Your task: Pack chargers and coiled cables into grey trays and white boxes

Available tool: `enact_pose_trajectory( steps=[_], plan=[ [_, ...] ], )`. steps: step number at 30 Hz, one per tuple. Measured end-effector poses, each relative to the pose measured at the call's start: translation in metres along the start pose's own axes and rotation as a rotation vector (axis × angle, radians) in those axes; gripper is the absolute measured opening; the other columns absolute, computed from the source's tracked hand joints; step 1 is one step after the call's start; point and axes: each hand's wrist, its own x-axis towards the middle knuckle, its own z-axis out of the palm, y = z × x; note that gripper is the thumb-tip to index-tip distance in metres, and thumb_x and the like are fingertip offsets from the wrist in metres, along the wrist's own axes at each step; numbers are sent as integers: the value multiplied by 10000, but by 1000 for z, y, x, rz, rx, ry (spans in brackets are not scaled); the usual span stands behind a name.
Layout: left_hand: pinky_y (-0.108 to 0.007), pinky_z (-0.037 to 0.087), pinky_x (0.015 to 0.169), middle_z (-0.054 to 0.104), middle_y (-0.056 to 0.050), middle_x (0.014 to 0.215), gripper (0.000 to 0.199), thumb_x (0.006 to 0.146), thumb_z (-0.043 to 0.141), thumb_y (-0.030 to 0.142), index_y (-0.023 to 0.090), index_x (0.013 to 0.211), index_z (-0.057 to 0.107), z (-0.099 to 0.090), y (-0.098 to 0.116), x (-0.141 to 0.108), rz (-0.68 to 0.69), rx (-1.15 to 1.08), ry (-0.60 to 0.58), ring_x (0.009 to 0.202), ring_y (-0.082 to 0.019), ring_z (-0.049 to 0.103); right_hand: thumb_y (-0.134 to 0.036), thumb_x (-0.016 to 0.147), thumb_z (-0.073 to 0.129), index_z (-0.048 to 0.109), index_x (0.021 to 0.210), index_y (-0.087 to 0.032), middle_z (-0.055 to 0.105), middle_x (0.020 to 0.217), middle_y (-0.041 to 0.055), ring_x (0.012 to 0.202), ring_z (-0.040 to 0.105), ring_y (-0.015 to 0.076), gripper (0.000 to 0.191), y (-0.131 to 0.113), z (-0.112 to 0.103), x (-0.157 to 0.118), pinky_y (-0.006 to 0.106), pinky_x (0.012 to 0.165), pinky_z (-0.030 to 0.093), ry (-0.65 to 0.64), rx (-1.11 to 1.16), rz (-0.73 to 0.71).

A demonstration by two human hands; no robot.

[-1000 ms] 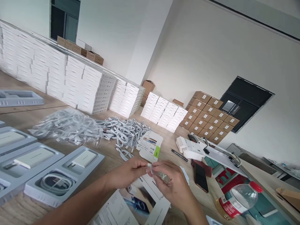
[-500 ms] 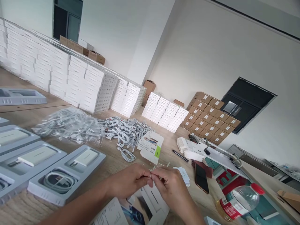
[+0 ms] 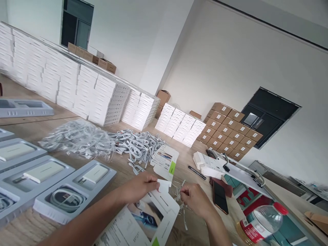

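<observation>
My left hand (image 3: 140, 186) grips the upper edge of a flat, unfolded printed cardboard sleeve (image 3: 166, 208), thumb on top. The sleeve is white, with a dark product picture and a green corner. My right hand (image 3: 194, 200) is to the right of the sleeve, apart from it, its fingers curled in a pinch. Whether they hold anything is hidden. Thin white paper strips (image 3: 185, 220) lie scattered beneath and beside that hand. Beyond my left hand, another flat printed sleeve (image 3: 164, 162) rests beside a pile of grey-white charging cables (image 3: 139, 145).
On the left are grey trays (image 3: 99, 191) with white chargers and coiled cables. Bagged cables (image 3: 79, 140) lie behind them. White box stacks (image 3: 102, 99) line the back. To the right are a pen (image 3: 196, 172), a phone (image 3: 220, 197) and a bottle (image 3: 263, 222).
My hands were pinching together at the sleeve's top edge. Now they are apart: my right hand has moved right over the paper strips, while my left keeps hold of the sleeve.
</observation>
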Motion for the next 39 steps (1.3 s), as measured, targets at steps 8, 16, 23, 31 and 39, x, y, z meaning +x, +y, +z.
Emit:
enact_pose_trajectory(
  steps=[8, 16, 23, 31, 39],
  plan=[
    [-234, 321, 571, 482, 28, 615, 304, 798, 547, 438, 172, 654, 577, -1, 2, 0, -21, 3, 27, 596, -135, 430, 12, 615, 452, 773, 704, -230, 745, 705, 6, 690, 672, 181, 412, 1, 16, 0, 233, 596, 409, -132, -24, 12],
    [-238, 314, 558, 468, 36, 597, 305, 824, 536, 430, 174, 666, 585, 5, 2, 0, 9, 12, -17, 558, -124, 405, -308, 903, 525, 702, 1122, -216, 736, 1030, 72, 923, 667, 223, 296, -26, 1, -1, 292, 732, 503, 162, 194, -96],
    [-236, 317, 567, 455, 43, 584, 327, 828, 545, 415, 172, 611, 567, 9, 4, 1, 65, -24, 38, 580, -122, 413, -242, 872, 592, 745, 890, -207, 726, 815, 33, 736, 651, 179, 158, -47, 11, 0, 266, 669, 499, 239, 419, -164],
    [-252, 387, 560, 612, 20, 753, 388, 684, 667, 369, 168, 1015, 644, 0, -1, 4, -68, -167, 276, 572, -131, 510, -278, 902, 569, 698, 866, -205, 695, 820, 41, 735, 623, 178, 153, -44, 12, -1, 249, 589, 469, 353, 346, -219],
    [-286, 422, 633, 678, -29, 755, 329, 622, 744, 353, 126, 856, 696, 1, 5, 2, -79, -490, 141, 662, -184, 590, -207, 951, 484, 665, 902, -215, 668, 852, 56, 809, 621, 198, 187, -46, 18, 0, 306, 696, 496, 486, 147, -410]
  ],
)
